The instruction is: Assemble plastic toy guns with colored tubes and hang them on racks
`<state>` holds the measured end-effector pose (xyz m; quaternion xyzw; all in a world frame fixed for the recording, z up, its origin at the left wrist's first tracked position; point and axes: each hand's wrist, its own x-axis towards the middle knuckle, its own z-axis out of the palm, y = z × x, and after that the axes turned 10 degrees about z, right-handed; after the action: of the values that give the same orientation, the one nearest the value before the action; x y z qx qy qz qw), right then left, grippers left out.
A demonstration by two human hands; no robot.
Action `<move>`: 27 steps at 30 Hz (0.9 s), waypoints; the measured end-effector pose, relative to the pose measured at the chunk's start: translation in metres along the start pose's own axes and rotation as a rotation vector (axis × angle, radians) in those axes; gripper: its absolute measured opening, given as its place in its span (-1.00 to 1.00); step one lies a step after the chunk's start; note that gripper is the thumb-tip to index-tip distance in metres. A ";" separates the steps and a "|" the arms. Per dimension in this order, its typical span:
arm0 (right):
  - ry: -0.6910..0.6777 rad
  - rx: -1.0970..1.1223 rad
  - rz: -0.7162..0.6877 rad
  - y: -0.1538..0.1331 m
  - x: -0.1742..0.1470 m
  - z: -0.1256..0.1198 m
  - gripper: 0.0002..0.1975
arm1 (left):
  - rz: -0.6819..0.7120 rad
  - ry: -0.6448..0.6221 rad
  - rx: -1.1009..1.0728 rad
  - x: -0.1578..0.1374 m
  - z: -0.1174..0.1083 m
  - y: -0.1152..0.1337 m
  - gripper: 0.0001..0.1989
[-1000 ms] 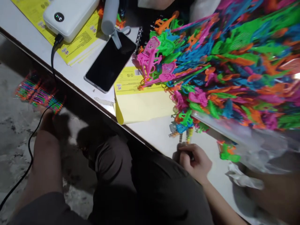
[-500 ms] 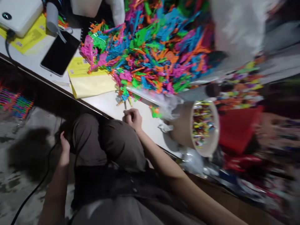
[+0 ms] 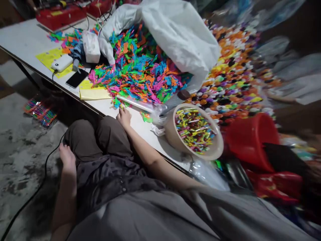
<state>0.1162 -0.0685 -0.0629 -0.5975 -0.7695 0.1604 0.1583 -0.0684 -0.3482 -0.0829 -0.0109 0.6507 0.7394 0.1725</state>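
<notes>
My right hand (image 3: 124, 117) rests at the near edge of the white table (image 3: 140, 129), its fingers bent together at a few small plastic pieces (image 3: 117, 102); whatever lies between the fingertips is too small to make out. Just beyond spreads a large heap of bright plastic toy pieces (image 3: 135, 75) in blue, green, orange and pink. A clear plastic bag (image 3: 140, 103) lies along the heap's front, with a green and orange piece (image 3: 146, 117) beside it. My left hand (image 3: 67, 155) hangs beside my left thigh, fingers loosely stretched and holding nothing visible.
Right of my arm stands a beige tub (image 3: 219, 147) of small colourful pieces, then a red bucket (image 3: 253, 134). A white sack (image 3: 180, 36) covers part of the heap. Left are a phone (image 3: 77, 78), yellow paper (image 3: 94, 93) and a white power bank (image 3: 62, 63). A black cable (image 3: 46, 164) crosses the floor.
The view has shifted and widened, so the sack, red bucket and heap of round pieces show more fully. My right hand stays by the small pieces; my left hand remains beside my thigh.
</notes>
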 end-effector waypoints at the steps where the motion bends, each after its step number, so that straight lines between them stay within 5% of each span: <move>1: 0.001 0.010 0.002 0.002 -0.004 -0.001 -0.55 | -0.038 0.045 -0.051 -0.011 -0.002 0.010 -0.59; 5: 0.004 0.055 -0.003 0.012 -0.018 -0.006 -0.57 | -0.131 0.099 -0.223 -0.059 0.004 0.038 -0.70; 11: 0.045 0.189 -0.017 0.020 -0.021 -0.004 -0.62 | -0.148 -0.278 -0.335 -0.085 0.043 0.040 -0.71; 17: 0.166 0.352 -0.032 0.026 -0.021 0.001 -0.59 | -0.417 -0.630 -0.370 -0.075 0.086 0.026 -0.69; 24: 0.185 0.475 -0.047 0.033 -0.022 -0.003 -0.67 | -0.493 -0.613 -0.380 -0.062 0.093 0.007 -0.81; 27: 0.166 0.486 -0.163 0.020 -0.006 -0.020 -0.71 | -0.535 -0.641 -0.371 -0.058 0.092 0.004 -0.82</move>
<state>0.1443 -0.0682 -0.0538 -0.4890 -0.7385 0.2776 0.3721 0.0044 -0.2733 -0.0509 0.0199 0.3952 0.7390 0.5453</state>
